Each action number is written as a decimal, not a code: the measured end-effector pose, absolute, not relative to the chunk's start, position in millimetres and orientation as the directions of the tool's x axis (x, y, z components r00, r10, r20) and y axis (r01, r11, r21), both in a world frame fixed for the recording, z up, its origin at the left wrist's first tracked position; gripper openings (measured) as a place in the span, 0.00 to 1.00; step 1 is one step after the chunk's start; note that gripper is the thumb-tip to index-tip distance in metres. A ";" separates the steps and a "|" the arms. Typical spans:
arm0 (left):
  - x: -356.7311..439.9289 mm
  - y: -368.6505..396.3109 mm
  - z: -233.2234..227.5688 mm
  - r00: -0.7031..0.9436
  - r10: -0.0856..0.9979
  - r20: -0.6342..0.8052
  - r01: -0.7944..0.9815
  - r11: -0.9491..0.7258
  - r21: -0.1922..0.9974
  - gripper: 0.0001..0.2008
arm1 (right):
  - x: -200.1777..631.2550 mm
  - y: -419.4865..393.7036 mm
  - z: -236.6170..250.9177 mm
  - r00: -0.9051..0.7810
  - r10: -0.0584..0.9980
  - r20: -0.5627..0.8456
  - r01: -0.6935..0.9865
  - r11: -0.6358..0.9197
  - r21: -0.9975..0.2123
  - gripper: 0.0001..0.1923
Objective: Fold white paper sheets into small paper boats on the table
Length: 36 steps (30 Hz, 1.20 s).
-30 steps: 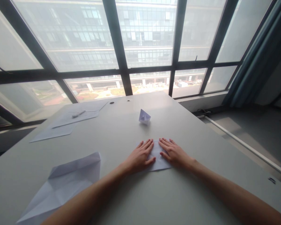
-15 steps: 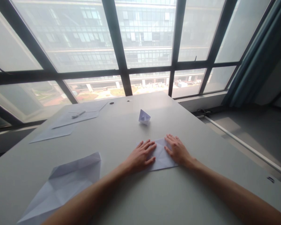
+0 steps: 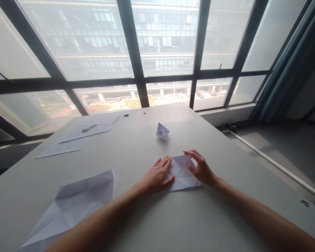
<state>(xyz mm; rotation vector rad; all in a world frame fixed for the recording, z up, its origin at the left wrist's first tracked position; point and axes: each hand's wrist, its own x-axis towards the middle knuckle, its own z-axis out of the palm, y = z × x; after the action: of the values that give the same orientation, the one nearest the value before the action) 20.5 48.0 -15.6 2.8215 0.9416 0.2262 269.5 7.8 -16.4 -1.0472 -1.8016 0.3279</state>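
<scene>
L hand (image 3: 157, 176) flat on creased paper (image 3: 180, 171), thumb apart; R hand (image 3: 201, 170) at its right edge, thumb & fingers apart; folded pc (image 3: 162, 133) farther on tbl (image 3: 136, 147)

The left part of the creased white paper piece (image 3: 182, 173) is covered by the left hand (image 3: 159, 176), and its right edge is partly hidden by the right hand (image 3: 201, 170). The larger folded white paper sheet (image 3: 81, 197) is overlapped by the bare left forearm (image 3: 105, 220) and cropped by the bottom edge. The slim pale object (image 3: 89, 127) is too small to be identified. The black marks (image 3: 304, 203) cannot be read. The blue-grey fabric curtain (image 3: 286, 66) is cut off above.
</scene>
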 end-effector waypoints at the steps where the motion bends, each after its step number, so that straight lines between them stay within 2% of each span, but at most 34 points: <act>1: 20.5 47.9 -16.0 0.789 0.608 0.091 0.585 -0.788 0.192 0.39 | 268.4 6.2 -15.1 -0.176 0.769 0.615 0.477 0.613 -0.630 0.21; 3: 20.4 48.1 -16.9 0.783 0.616 0.092 0.594 -0.783 0.185 0.41 | 267.5 3.4 -13.3 -0.255 0.761 0.597 0.437 0.641 -0.631 0.20; 6: 20.6 49.0 -17.9 0.782 0.616 0.092 0.597 -0.783 0.174 0.42 | 267.8 1.3 -12.2 -0.388 0.736 0.554 0.426 0.677 -0.601 0.13; 11: 20.2 51.9 -18.5 0.810 0.583 0.064 0.567 -0.807 0.165 0.31 | 267.7 4.1 -17.2 -0.528 0.698 0.484 0.453 0.714 -0.534 0.08; 19: 21.6 51.3 -15.1 0.811 0.579 0.083 0.558 -0.809 0.186 0.28 | 268.7 10.8 -29.8 -0.488 0.733 0.473 0.580 0.678 -0.452 0.08; 26: 22.8 50.0 -8.0 0.807 0.587 0.068 0.565 -0.800 0.204 0.31 | 271.5 12.5 -29.8 -0.529 0.743 0.410 0.632 0.667 -0.395 0.13; 30: 21.7 49.3 -10.7 0.821 0.568 0.055 0.550 -0.813 0.190 0.33 | 272.0 11.0 -29.1 -0.516 0.787 0.339 0.694 0.616 -0.373 0.19; 33: 21.5 49.5 -11.8 0.821 0.569 0.042 0.553 -0.812 0.185 0.33 | 273.4 11.1 -31.6 -0.457 0.830 0.319 0.761 0.551 -0.343 0.21; 36: 21.9 49.7 -11.1 0.817 0.575 0.041 0.559 -0.808 0.187 0.32 | 277.1 14.1 -37.2 -0.324 0.875 0.358 0.833 0.444 -0.330 0.18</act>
<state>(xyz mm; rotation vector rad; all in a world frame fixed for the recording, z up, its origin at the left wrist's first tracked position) 21.9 49.7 -11.1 2.8348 0.8906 0.1427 277.1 14.1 -37.2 -1.4328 -2.2150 0.1157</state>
